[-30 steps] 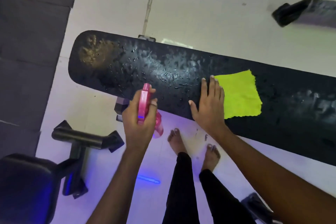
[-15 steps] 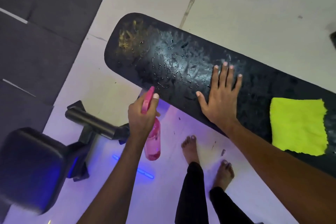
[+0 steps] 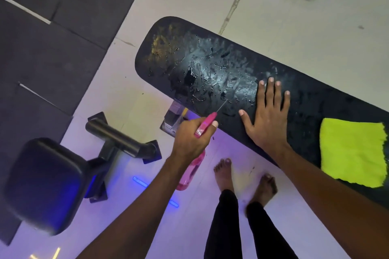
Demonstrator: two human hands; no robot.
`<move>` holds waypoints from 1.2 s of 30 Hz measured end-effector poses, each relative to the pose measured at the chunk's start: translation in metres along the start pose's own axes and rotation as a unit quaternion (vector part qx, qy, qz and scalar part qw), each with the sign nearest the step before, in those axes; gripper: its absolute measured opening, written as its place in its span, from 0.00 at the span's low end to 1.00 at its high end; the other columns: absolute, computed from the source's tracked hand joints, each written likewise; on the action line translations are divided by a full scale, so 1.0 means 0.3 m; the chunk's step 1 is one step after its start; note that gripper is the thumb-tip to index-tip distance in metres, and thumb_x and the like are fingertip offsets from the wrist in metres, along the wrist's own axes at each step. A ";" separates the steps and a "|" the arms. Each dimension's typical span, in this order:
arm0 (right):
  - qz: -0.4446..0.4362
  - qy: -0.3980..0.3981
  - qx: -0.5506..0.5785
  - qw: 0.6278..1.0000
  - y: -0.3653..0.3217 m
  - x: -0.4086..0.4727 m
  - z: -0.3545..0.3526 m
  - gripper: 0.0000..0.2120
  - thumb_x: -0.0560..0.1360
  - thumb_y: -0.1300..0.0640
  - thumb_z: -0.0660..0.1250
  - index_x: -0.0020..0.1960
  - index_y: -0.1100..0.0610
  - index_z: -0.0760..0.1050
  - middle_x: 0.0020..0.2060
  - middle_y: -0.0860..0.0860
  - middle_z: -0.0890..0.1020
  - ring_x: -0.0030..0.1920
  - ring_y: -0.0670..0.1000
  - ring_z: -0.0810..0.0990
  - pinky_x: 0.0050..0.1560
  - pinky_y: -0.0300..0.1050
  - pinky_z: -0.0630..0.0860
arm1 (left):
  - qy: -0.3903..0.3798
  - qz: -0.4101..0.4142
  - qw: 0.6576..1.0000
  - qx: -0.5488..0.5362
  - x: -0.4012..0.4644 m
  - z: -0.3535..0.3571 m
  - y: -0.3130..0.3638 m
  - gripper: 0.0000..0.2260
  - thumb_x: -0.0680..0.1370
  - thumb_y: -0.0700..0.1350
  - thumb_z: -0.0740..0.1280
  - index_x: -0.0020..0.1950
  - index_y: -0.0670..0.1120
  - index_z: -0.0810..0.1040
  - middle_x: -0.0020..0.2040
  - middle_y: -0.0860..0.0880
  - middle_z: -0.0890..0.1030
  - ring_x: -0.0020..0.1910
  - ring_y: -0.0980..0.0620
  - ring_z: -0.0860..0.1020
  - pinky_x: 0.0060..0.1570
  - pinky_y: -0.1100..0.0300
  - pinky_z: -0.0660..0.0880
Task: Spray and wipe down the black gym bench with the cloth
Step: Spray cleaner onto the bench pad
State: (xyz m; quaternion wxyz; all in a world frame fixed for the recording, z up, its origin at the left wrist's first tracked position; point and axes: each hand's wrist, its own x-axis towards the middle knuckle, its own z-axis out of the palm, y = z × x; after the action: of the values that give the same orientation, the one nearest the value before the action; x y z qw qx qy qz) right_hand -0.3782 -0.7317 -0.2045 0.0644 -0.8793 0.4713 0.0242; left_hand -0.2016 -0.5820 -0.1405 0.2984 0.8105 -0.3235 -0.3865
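Head view: the right hand (image 3: 268,118) has left the yellow-green cloth (image 3: 352,151), which a second ago lay under its fingers and now lies apart to its right on the black bench surface (image 3: 315,94). That hand rests flat, fingers spread, holding nothing. The left hand (image 3: 190,140) grips the pink spray bottle (image 3: 205,125), a thin jet leaving its nozzle toward the wet patch. Spraying seems ongoing; wiping is yet to come.

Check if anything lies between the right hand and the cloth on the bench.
Nothing visible does. The right hand rests flat on the bench; the cloth lies to its right, with only bare wet pad between.
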 end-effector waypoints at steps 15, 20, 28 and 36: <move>0.165 -0.006 0.070 0.984 0.387 -0.433 -0.113 0.37 0.80 0.46 0.61 0.81 0.67 0.60 0.82 0.66 0.61 0.83 0.67 0.60 0.80 0.66 0.61 | -0.085 0.077 0.991 0.070 -0.086 0.314 0.221 0.21 0.81 0.57 0.69 0.36 0.43 0.75 0.28 0.46 0.79 0.32 0.43 0.83 0.37 0.43 0.77; 0.173 0.010 0.131 0.976 0.460 -0.499 -0.124 0.19 0.79 0.62 0.69 0.67 0.68 0.75 0.75 0.67 0.73 0.76 0.68 0.72 0.73 0.64 0.71 | -0.121 0.094 0.983 0.097 -0.123 0.409 0.285 0.22 0.80 0.60 0.66 0.34 0.45 0.74 0.27 0.47 0.78 0.31 0.44 0.83 0.37 0.44 0.78; 0.300 0.036 0.180 0.936 0.622 -0.546 -0.299 0.09 0.79 0.62 0.67 0.59 0.61 0.79 0.43 0.64 0.85 0.45 0.69 0.83 0.41 0.56 0.75 | -0.104 0.137 0.984 0.051 -0.207 0.498 0.474 0.22 0.79 0.62 0.66 0.38 0.44 0.77 0.29 0.44 0.78 0.32 0.40 0.83 0.35 0.41 0.79; 0.354 0.086 0.289 0.885 0.817 -0.703 -0.521 0.05 0.79 0.59 0.70 0.54 0.57 0.80 0.38 0.59 0.85 0.39 0.65 0.83 0.42 0.58 0.79 | -0.059 0.244 0.967 -0.040 -0.283 0.620 0.857 0.16 0.80 0.59 0.67 0.46 0.46 0.82 0.30 0.41 0.79 0.32 0.37 0.81 0.35 0.39 0.79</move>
State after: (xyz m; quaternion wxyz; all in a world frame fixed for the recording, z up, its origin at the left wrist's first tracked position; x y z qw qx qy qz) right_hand -0.7018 -0.7130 -0.0500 0.2616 -0.5949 0.7413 -0.1678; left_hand -0.4715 -0.7189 -0.0124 0.3965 0.6701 -0.5126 -0.3621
